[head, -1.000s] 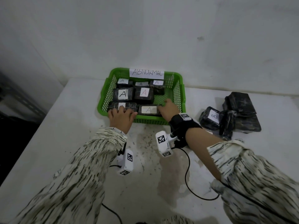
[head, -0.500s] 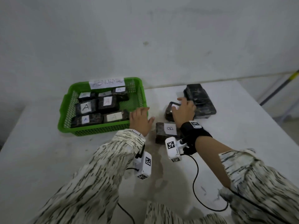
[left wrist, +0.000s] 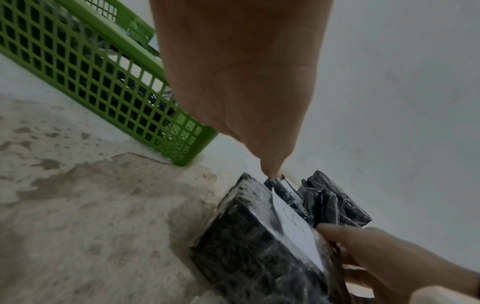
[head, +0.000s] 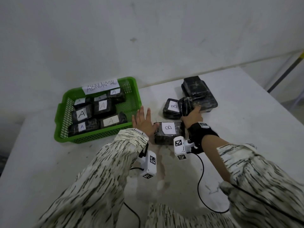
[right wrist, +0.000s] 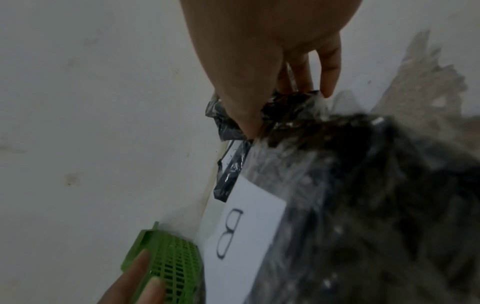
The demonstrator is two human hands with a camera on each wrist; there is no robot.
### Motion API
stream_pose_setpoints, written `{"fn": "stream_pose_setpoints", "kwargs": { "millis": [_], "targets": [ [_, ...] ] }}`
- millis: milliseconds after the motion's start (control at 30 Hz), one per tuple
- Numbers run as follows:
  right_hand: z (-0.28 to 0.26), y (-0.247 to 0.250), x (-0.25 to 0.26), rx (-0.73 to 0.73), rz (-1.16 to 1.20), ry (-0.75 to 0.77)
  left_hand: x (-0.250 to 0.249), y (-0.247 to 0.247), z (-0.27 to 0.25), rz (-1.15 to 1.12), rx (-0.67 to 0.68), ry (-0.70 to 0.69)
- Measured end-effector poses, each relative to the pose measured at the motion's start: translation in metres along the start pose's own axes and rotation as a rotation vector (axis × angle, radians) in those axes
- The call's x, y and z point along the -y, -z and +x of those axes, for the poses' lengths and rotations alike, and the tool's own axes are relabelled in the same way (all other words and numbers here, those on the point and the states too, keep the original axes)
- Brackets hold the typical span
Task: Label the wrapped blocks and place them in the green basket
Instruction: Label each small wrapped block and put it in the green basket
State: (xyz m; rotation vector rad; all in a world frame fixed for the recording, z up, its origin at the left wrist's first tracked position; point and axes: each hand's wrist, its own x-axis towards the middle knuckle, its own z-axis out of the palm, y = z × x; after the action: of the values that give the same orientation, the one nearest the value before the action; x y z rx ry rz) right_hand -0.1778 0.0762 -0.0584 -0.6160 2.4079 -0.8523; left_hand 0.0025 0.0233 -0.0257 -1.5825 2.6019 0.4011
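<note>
The green basket (head: 131,102) with its "ABNORMAL" sign holds several black wrapped blocks labelled A (head: 81,114). Right of it, a wrapped block labelled B (head: 168,132) lies flat on the table. My left hand (head: 143,120) hovers between basket and this block, fingers straight and spread, thumb against the block's left edge. My right hand (head: 192,112) grips an unlabelled black block (head: 185,105) that stands on edge; the right wrist view shows thumb and fingers pinching this block (right wrist: 288,107). A second B block (head: 171,108) lies just left of it.
A stack of larger black wrapped blocks (head: 199,94) sits behind my right hand. The basket's mesh wall (left wrist: 103,82) is close to my left palm. White wall runs along the table's far edge; a pole (head: 286,71) leans at far right. Wrist-camera cables trail near me.
Both hands left the basket and moved right. The left hand now sits beside the near B block; the right hand has closed round the upright unlabelled block.
</note>
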Motion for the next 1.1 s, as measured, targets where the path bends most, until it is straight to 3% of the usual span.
{"fn": "stream_pose_setpoints", "kwargs": {
  "millis": [67, 233, 333, 467, 567, 767, 867, 1100],
  "targets": [
    [0.001, 0.003, 0.000, -0.022, 0.110, 0.056, 0.005, -0.005, 0.002, -0.022, 0.096, 0.001],
    [-0.011, 0.010, 0.022, -0.015, 0.480, 0.275, 0.002, 0.011, 0.001, -0.199, 0.139, 0.031],
    [-0.022, 0.012, 0.037, 0.181, 0.664, 0.297, 0.003, 0.027, 0.002, -0.557, 0.070, 0.067],
    [-0.040, 0.011, 0.053, 0.510, 0.837, 0.178, 0.009, 0.049, -0.004, -1.150, -0.063, 0.080],
    [-0.052, 0.004, 0.060, 0.657, 0.780, 0.153, 0.017, 0.061, -0.013, -1.297, -0.068, 0.097],
    [-0.067, -0.002, 0.067, 0.673, 0.679, 0.164, 0.044, 0.063, -0.026, -1.583, -0.036, 0.193],
    [-0.076, 0.000, 0.069, 0.720, 0.609, 0.248, 0.053, 0.056, -0.030, -1.658, -0.056, 0.285],
    [-0.088, -0.004, 0.075, 0.608, 0.601, 0.377, 0.063, 0.049, -0.035, -1.722, -0.016, 0.362]
  ]
}}
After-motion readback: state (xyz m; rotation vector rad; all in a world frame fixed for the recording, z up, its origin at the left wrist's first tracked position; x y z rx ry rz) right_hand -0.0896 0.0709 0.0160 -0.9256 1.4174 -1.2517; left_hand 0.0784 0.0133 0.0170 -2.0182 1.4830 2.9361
